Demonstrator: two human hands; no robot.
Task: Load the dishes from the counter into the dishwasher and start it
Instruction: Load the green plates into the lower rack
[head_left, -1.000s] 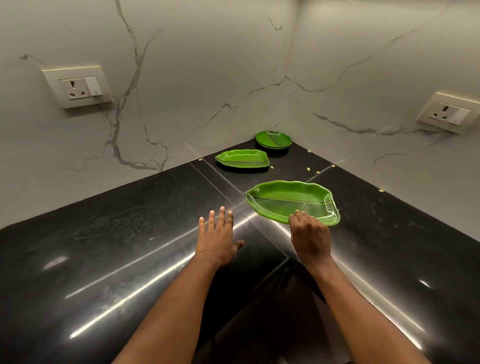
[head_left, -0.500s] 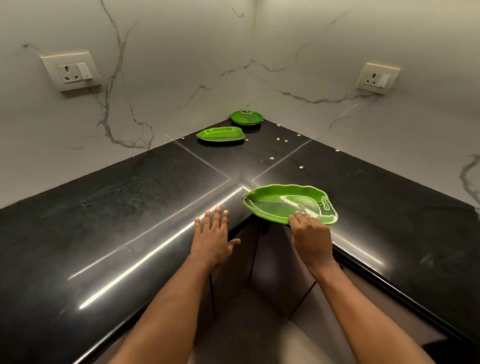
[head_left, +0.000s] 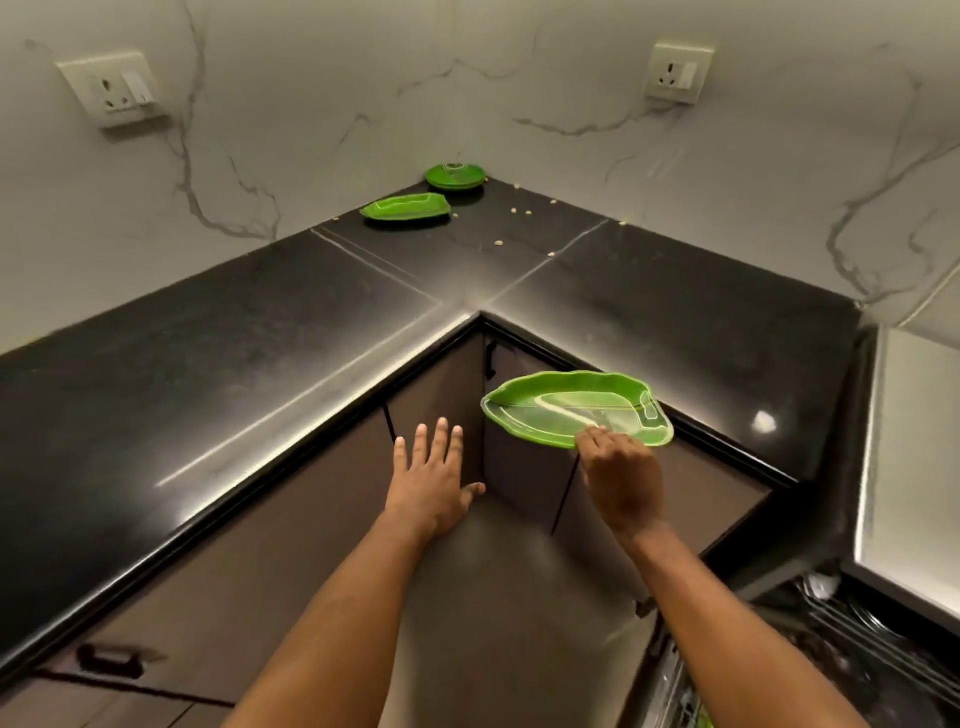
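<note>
Head view: right hand (head_left: 621, 480) pinches the near rim of the leaf-shaped green plate (head_left: 574, 408), held past the black counter (head_left: 234, 332) edge. Left hand (head_left: 434, 475) spread flat, holding nothing. Two green dishes (head_left: 406, 208) sit by the corner among crumbs (head_left: 519, 211); dishwasher rack (head_left: 857, 649) at lower right.

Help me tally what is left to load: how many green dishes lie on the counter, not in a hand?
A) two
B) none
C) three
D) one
A: a leaf-shaped dish and a round dish lie near the corner of the counter; the right hand holds the large leaf plate.
</note>
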